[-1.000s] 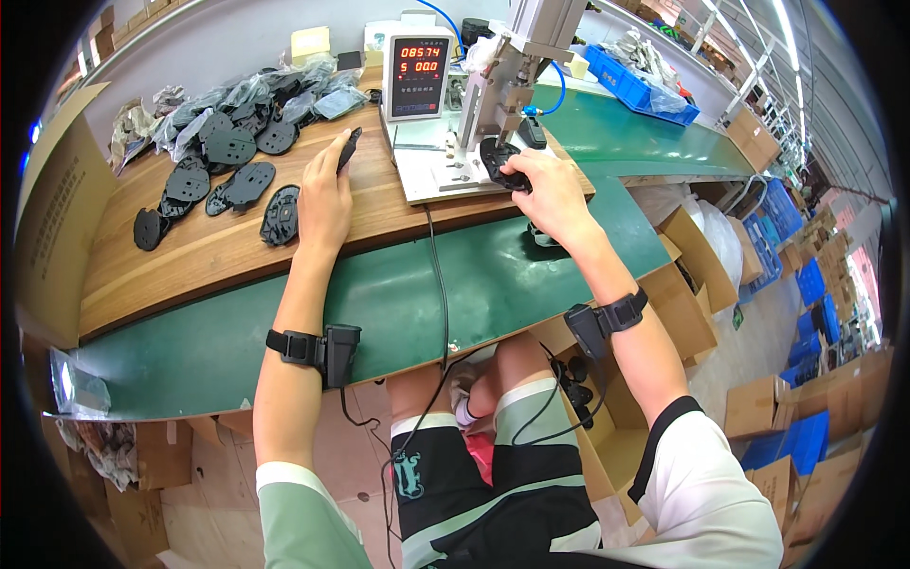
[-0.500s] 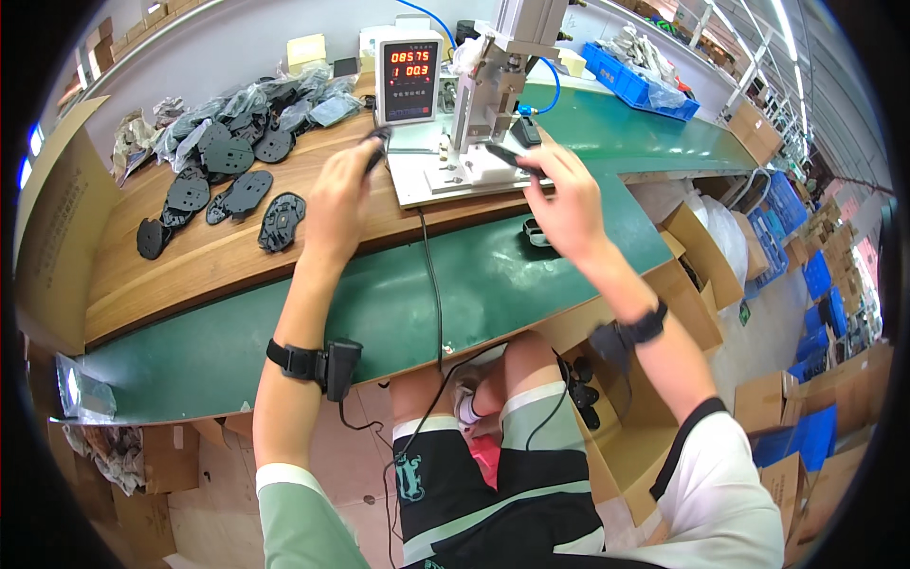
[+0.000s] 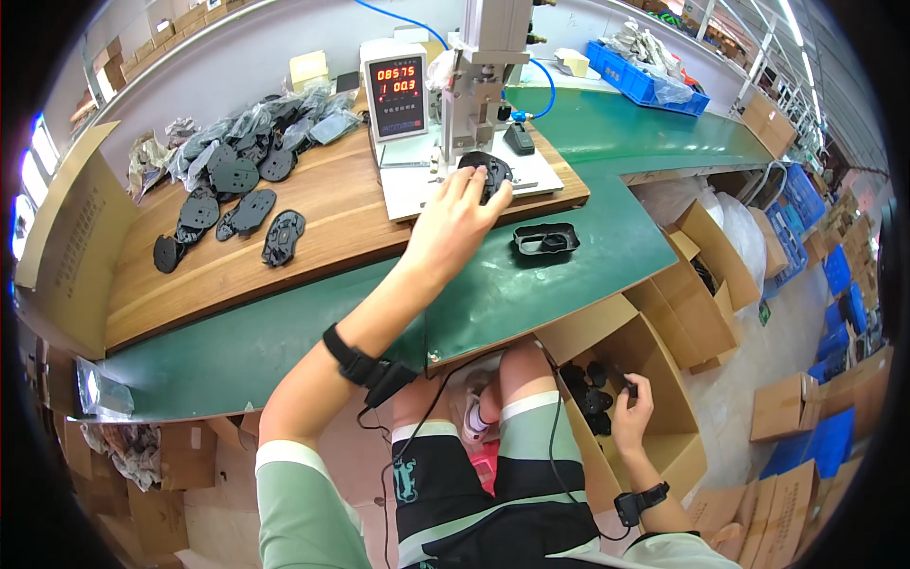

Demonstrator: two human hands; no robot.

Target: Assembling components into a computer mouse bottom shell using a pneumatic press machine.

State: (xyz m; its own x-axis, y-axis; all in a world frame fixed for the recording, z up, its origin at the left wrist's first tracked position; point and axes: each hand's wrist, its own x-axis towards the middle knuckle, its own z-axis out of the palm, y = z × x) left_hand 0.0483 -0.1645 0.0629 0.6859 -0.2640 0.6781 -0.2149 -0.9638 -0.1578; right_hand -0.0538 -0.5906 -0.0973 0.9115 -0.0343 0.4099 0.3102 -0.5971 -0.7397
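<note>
My left hand reaches to the white base of a bench press. Its fingers are closed on a black contoured plastic shell, held at the fixture under the press head; the fingers hide part of it. Down at the right, my right hand is over an open cardboard box, with a small dark part pinched at the fingertips. Several black plastic parts lie in that box, beside the hand. An open black plastic housing sits on the green tabletop, right of my left hand.
Several flat black plastic plates lie on the wooden board, before a heap of grey plastic bags. A counter box with red digits stands beside the press. A blue crate is at the back right. Cables hang over my lap.
My right hand has left the press and dropped to the box at lower right. My left hand has moved right to the fixture, onto the black shell.
</note>
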